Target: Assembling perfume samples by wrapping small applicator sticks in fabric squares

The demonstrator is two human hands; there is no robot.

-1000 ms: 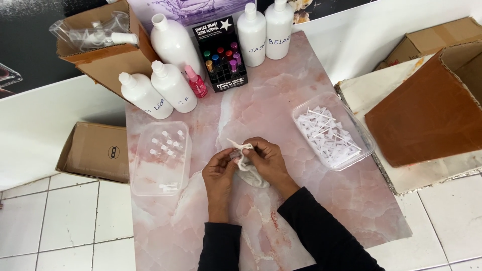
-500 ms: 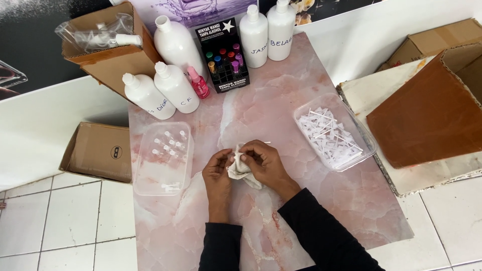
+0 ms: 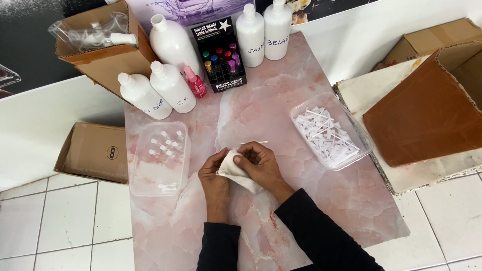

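The cloth (image 3: 240,174) pinched between my left hand (image 3: 213,175) and my right hand (image 3: 261,164) is off-white. My sleeves (image 3: 321,236) are black. The table (image 3: 281,115) under them is pale pink marble, veined in white with darker rose patches. To the left sits a clear plastic tray (image 3: 159,158) with little clear vials capped in white; to the right another clear tray (image 3: 331,131) is filled with white pieces. At the far edge stand white bottles (image 3: 173,47), a small pink bottle (image 3: 195,83), and a black display box (image 3: 219,55) with red, green, blue, purple and amber caps. Brown cardboard boxes (image 3: 422,115) flank the table, and the floor (image 3: 45,226) is white tile.
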